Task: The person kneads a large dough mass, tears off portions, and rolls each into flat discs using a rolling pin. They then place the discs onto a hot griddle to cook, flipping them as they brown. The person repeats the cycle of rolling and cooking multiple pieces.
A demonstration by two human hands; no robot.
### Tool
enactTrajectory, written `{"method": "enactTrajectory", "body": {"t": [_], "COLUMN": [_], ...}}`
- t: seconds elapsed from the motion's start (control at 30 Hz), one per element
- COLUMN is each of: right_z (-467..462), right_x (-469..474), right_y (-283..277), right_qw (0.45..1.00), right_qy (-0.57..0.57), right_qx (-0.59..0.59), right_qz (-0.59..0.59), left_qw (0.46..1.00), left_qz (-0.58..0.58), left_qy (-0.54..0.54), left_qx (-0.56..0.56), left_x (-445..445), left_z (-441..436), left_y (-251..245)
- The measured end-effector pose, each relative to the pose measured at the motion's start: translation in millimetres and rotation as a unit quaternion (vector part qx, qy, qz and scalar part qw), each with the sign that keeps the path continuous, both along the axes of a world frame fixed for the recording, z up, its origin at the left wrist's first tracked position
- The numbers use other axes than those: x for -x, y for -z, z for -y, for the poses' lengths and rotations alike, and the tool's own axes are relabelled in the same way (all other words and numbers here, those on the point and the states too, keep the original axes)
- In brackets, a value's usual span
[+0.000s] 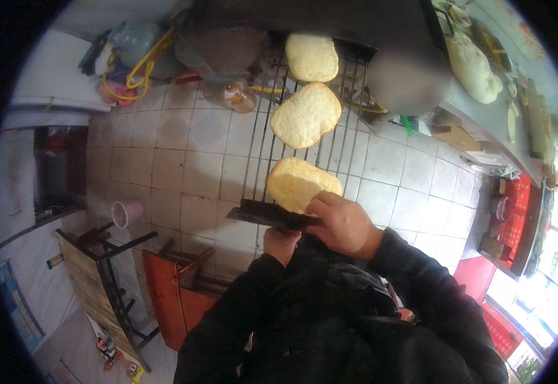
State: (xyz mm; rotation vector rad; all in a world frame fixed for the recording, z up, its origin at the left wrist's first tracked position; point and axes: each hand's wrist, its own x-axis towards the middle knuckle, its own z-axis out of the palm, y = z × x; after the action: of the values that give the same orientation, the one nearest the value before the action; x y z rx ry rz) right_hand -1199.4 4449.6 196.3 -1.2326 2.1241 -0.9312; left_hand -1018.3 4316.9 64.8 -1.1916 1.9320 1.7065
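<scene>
A black metal rack drawer (pixel 269 214) with long thin bars reaches out from a dark oven-like box (pixel 307 17) at the top. Three flat, pale golden breads lie in a row on the bars: one far (pixel 312 57), one in the middle (pixel 306 115) and one near (pixel 293 185). My left hand (pixel 281 244) is closed around the drawer's handle under its front plate; the handle is mostly hidden. My right hand (pixel 341 223) has its fingers on the right edge of the near bread, above the front plate; its fingertips are partly hidden.
A counter at the right holds a large lump of dough (pixel 473 67). A gas cylinder (pixel 139 41) with a yellow hose stands upper left. Lower left are a pink bucket (pixel 127 214), a wooden-topped table (pixel 89 278) and a red-brown chair (pixel 163 293). A jar (pixel 239 97) stands beside the rack.
</scene>
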Motion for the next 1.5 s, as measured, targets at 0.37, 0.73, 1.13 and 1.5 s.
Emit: {"method": "enactTrajectory", "body": {"t": [0.37,0.73,1.13,1.5], "right_z": [-7,-48,8,-11], "right_x": [15,45,71,59], "right_y": [38,44,35,24], "right_qw": [0.978,0.963,0.947,0.939], "right_qy": [0.17,0.269,0.228,0.245], "right_qx": [-0.056,0.006,-0.217,-0.198], "right_qz": [-0.109,0.015,-0.063,0.139], "left_qw": [0.997,0.993,0.993,0.989], "left_qz": [0.034,0.045,0.063,0.033], "left_qy": [-0.052,-0.063,-0.069,-0.098], "left_qx": [-0.045,-0.087,-0.078,-0.11], "left_x": [-3,16,51,52], "left_z": [-3,-2,-1,-4], "left_y": [5,-23,-33,-43]}}
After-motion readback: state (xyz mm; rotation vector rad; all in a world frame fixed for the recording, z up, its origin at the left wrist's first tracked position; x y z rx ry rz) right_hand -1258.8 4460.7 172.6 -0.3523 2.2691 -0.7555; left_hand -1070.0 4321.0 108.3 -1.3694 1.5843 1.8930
